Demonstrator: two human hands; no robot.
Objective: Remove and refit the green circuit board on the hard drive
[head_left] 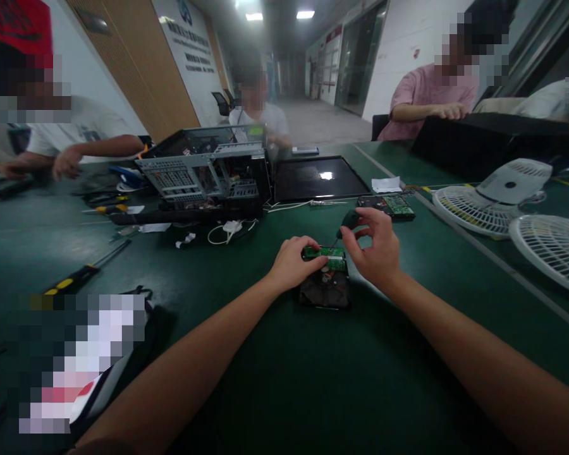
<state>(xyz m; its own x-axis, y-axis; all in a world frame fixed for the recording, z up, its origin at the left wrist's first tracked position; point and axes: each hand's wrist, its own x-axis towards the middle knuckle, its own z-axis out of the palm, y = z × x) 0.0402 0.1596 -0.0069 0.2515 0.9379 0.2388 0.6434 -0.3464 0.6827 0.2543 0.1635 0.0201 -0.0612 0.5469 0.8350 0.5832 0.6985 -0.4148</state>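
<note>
A hard drive (323, 292) with a green circuit board (336, 263) at its far end lies on the green table in front of me. My left hand (294, 260) grips the drive's left side, its thumb over the board. Between the fingertips of my right hand (375, 245) is a small screwdriver (348, 222) with a dark green handle. The screwdriver leans, with its thin shaft pointing down to the board's far edge. Its very tip is too small to make out.
An open computer case (208, 174) and a flat black panel (320, 178) stand beyond. Another drive (389, 206) lies behind my right hand, white fan parts (478, 208) at the right. A yellow-black screwdriver (83, 275) lies left. Several people sit around the table (246, 354).
</note>
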